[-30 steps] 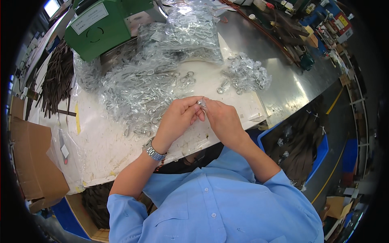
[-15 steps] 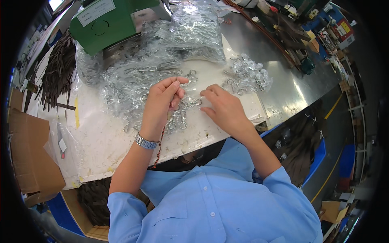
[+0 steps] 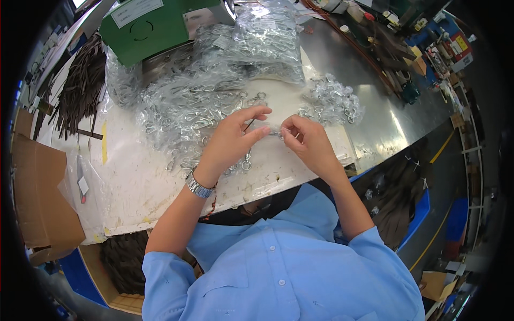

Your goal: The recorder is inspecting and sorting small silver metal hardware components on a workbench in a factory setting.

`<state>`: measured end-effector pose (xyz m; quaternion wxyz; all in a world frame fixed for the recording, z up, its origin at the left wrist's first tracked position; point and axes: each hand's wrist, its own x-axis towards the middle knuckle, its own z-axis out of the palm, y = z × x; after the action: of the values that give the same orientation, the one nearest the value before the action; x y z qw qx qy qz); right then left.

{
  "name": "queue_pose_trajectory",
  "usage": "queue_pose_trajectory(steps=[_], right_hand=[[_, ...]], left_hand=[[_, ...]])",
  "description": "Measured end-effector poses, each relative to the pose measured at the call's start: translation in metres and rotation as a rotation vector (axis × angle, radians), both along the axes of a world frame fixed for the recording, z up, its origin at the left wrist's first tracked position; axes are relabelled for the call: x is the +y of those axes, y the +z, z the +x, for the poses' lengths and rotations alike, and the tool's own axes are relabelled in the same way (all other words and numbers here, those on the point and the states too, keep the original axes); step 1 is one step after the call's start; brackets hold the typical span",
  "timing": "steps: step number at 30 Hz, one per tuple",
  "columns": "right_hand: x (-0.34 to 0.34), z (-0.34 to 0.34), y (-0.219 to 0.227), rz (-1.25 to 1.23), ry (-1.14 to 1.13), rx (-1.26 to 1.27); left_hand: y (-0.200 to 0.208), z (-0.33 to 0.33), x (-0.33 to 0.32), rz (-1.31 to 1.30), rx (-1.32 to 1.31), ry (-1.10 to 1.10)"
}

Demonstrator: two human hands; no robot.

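Observation:
My left hand (image 3: 229, 140) is over the white work board, with its thumb and forefinger apart. A thin dark strip (image 3: 248, 125) shows between them, apparently held by the curled fingers below, which are mostly hidden. Beside it, my right hand (image 3: 310, 143) pinches a small metal snap hook (image 3: 275, 132). Only a sliver of that hook shows, close to the left thumb tip. Loose metal snap hooks (image 3: 246, 162) lie under and around my left hand. Farther back lies a heap of snap hooks in clear plastic wrap (image 3: 176, 109).
A smaller pile of wrapped metal parts (image 3: 334, 101) lies right. Behind are a full clear bag (image 3: 267, 40) and a green machine (image 3: 144, 32). Dark strips (image 3: 80, 88) lie far left, near a cardboard box (image 3: 45, 198). Blue bins with dark strips stand below the table edge.
My left hand has moved right and its thumb and forefinger have spread apart. The right hand has closed its fingertips on a snap hook. The view has shifted slightly.

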<state>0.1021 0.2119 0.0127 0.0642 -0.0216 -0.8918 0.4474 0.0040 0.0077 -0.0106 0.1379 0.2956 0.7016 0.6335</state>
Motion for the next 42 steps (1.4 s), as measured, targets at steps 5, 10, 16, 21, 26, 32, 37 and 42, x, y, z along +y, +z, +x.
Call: queue_pose_trajectory(steps=[5,10,16,21,26,32,37,42], right_hand=[[-0.002,0.003,-0.003,-0.313,0.019,-0.096],[0.004,0.003,-0.008,-0.571,0.045,-0.184],[-0.003,0.003,-0.016,-0.732,0.047,-0.217],[0.001,-0.002,-0.017,-0.815,0.013,-0.176],[-0.004,-0.006,-0.007,-0.76,-0.015,-0.075],[0.002,-0.004,0.006,-0.574,-0.059,-0.019],[0.007,-0.002,0.026,-0.074,0.078,0.001],[0.01,-0.005,0.04,-0.128,-0.042,-0.106]], left_hand=[[0.011,-0.001,-0.005,-0.208,-0.13,-0.105],[0.005,-0.002,-0.005,-0.164,-0.163,-0.089],[0.005,0.002,-0.002,-0.168,-0.102,0.014],[0.006,0.003,0.0,-0.129,-0.197,0.092],[0.004,0.004,-0.002,0.059,-0.396,0.145],[0.021,0.002,-0.002,0.09,-0.498,-0.093],[0.02,0.013,0.0,-0.007,-0.523,-0.23],[0.012,0.011,0.0,0.041,-0.6,-0.347]])
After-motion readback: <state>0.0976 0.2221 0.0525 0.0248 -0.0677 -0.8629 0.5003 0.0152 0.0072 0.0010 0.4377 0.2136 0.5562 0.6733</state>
